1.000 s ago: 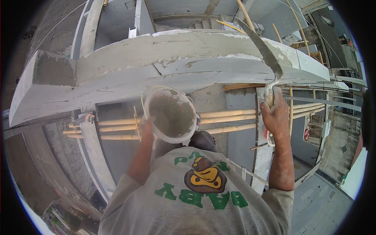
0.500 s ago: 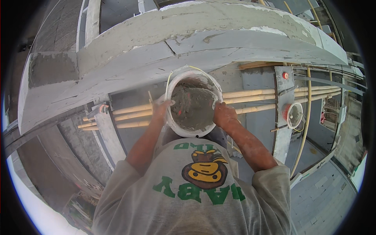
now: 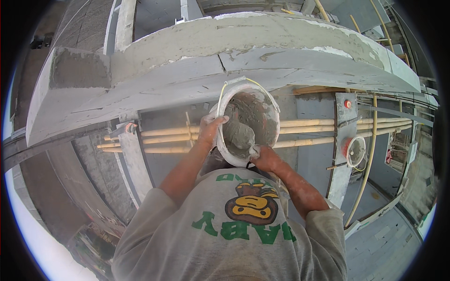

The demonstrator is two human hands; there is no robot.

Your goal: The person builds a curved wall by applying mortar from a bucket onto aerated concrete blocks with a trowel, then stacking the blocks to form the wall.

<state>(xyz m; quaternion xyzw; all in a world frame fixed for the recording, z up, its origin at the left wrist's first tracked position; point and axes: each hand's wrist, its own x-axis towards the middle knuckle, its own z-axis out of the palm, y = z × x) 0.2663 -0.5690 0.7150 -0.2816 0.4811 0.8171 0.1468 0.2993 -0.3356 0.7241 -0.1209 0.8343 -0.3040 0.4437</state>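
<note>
A white bucket [image 3: 273,112] with a thin handle is tilted in front of my chest, holding grey wet mortar [image 3: 248,107]. My left hand [image 3: 210,126] is closed on the bucket's left rim, thumb over the edge. My right hand [image 3: 266,158] grips a trowel at the bucket's lower right; its blade [image 3: 241,136] is coated in mortar and lies inside the bucket. Above them runs a long pale ledge [image 3: 164,47] with uneven grey render along its face.
Horizontal bamboo poles [image 3: 304,126] span the space below the ledge, between grey posts [image 3: 135,159]. A second bucket [image 3: 357,152] hangs by the right post [image 3: 342,178]. A vertical bamboo pole [image 3: 366,178] stands beside it. Walls and lower levels show beyond.
My right hand has brought the trowel down from in front of the ledge into the bucket. The bucket has moved right in view and now tilts more, with the mortar shifted.
</note>
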